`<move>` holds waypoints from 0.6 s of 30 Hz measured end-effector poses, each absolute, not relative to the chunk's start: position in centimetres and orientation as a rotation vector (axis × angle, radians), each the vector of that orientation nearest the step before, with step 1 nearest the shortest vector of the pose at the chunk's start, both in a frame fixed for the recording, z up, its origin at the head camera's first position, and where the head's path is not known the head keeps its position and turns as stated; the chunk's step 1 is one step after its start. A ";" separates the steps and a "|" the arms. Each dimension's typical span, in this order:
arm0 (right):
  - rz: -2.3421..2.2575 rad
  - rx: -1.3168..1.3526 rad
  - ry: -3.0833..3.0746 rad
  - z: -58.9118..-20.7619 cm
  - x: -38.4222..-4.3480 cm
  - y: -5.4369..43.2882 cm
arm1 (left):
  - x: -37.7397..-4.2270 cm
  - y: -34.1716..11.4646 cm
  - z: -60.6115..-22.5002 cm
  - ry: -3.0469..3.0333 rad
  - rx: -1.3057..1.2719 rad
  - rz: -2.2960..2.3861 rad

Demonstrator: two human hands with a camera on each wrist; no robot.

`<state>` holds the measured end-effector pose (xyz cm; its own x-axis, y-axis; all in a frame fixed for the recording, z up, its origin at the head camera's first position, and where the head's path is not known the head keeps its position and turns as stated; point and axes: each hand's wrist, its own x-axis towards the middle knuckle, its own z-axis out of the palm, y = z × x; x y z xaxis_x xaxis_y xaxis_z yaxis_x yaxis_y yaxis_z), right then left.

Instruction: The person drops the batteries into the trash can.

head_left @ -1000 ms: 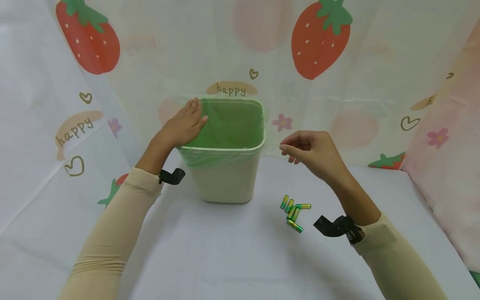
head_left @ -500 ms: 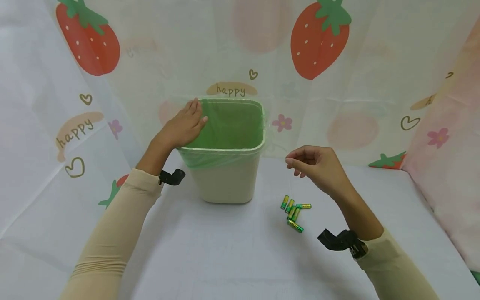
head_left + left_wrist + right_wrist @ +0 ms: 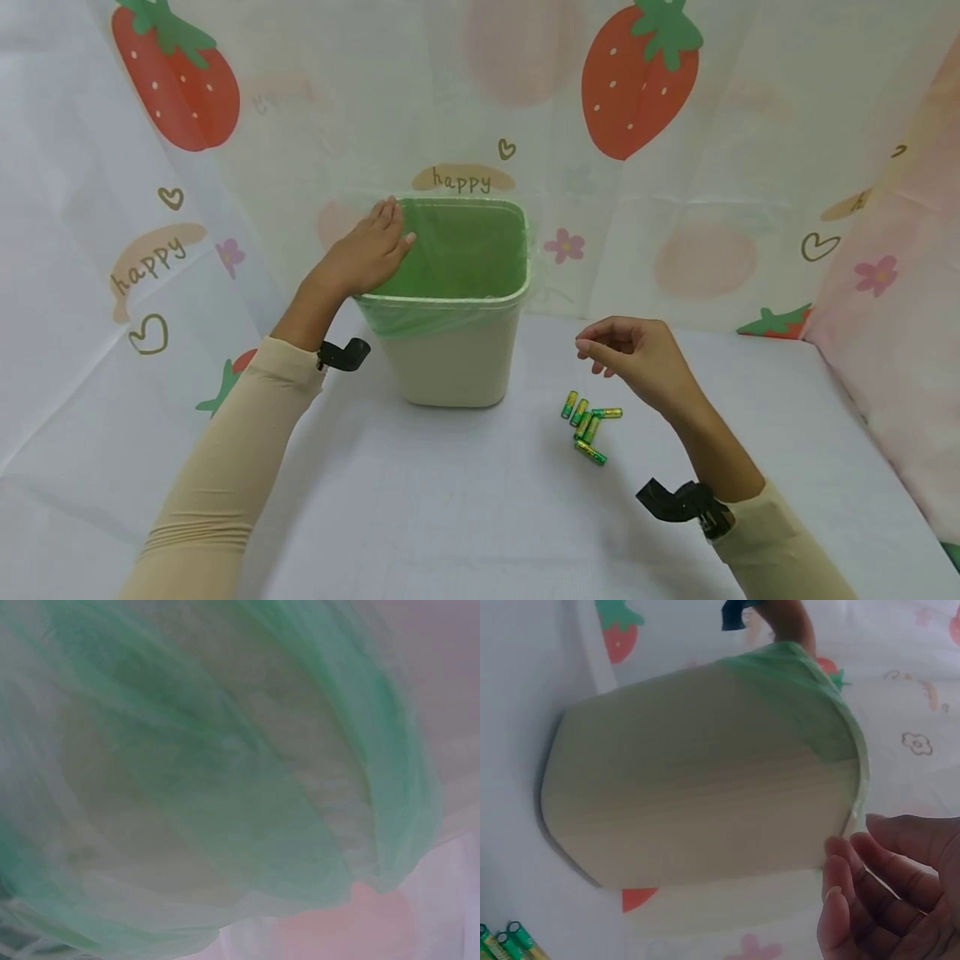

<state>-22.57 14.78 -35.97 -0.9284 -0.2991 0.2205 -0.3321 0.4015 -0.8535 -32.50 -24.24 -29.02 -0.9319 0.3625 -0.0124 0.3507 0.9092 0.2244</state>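
A pale beige bin (image 3: 453, 367) stands at the centre of the head view, lined with a translucent green bag (image 3: 468, 250) folded over its rim. My left hand (image 3: 371, 254) rests flat on the bin's left rim, fingers straight. Loose folds of the bag (image 3: 217, 795) fill most of the left wrist view. To the right of the bin, my right hand (image 3: 637, 350) hovers with fingers loosely bent and nothing visible between them. Below its fingertips, several green-and-yellow batteries (image 3: 591, 452) lie in a small cluster. The right wrist view shows the bent fingers (image 3: 838, 904) beside the bin's rim.
White cloth covers the table (image 3: 450, 517). Behind it hangs a pale curtain (image 3: 555, 167) printed with strawberries, hearts and flowers, close behind the bin. A pinkish sheet (image 3: 900, 350) borders the right side. Both wrists wear small black camera mounts.
My right hand has moved down and slightly right, away from the bin's rim and closer over the batteries. The left hand, bin and batteries have stayed put.
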 end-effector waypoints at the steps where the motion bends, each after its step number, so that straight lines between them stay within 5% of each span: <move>1: 1.606 0.580 -2.605 -36.2 -22.5 14.8 | -32.5 -24.2 -29.0 3.015 0.562 0.339; 18: 1.649 0.514 -2.655 -40.1 -22.8 16.5 | -32.2 -24.2 -28.8 3.016 0.554 0.356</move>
<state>-22.80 16.48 -40.09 -0.9470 -0.2855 0.1474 -0.2586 0.4051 -0.8769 -32.24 -24.19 -28.83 -0.9341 0.3567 -0.0120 0.3441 0.9091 0.2348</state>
